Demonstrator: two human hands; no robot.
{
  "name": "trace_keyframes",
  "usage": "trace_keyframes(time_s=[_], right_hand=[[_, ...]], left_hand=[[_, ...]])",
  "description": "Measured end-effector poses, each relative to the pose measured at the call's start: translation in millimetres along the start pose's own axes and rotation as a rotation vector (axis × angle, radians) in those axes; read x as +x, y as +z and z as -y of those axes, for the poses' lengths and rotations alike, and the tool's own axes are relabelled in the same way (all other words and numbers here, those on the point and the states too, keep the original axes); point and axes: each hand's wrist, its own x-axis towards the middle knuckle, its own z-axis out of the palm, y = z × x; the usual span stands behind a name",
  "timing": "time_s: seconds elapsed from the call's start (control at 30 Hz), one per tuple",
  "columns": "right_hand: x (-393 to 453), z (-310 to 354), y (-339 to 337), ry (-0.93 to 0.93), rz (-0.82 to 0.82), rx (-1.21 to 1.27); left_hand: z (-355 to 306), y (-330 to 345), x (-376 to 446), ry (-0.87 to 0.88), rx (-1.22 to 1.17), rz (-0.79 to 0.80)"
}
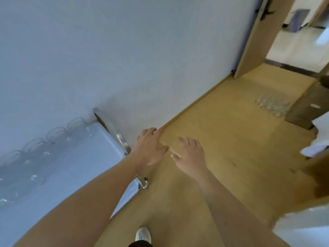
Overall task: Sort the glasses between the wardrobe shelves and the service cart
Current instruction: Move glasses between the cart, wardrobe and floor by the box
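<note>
The service cart point(74, 168) with a pale top and a steel handle fills the lower left, tilted in the view. Several clear glasses point(35, 147) stand in a row along its far edge by the wall. A second cluster of clear glasses point(272, 104) sits on the wooden floor at the right, beside a dark cabinet. My left hand point(151, 148) hangs in the air past the cart's handle, fingers spread and holding nothing. My right hand point(190, 154) is beside it over the floor, fingers also spread and empty.
A white wall point(124, 59) runs behind the cart. An open doorway with a wooden frame point(249, 43) lies at the upper right. A dark cabinet point(306, 102) and white furniture edges stand along the right side. My white shoe point(143, 234) is on the floor below.
</note>
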Motion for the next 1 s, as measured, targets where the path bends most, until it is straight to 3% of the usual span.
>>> trace_keyframes(time_s=[0.53,0.8,1.0], right_hand=[[138.1,-116.3,-114.7,0.572,-0.303,-0.014],[142.9,-200.1,-171.7,0.791,-0.400,-0.078],[153.9,-294.9,-209.4,0.894,-0.476,-0.059]], left_hand=[[-134.8,-19.5,282.7,0.613,-0.054,0.077],[-249.6,2.4,358.8,0.820,-0.110,0.146],[-362.2,27.0,409.9,0.965,-0.102,0.115]])
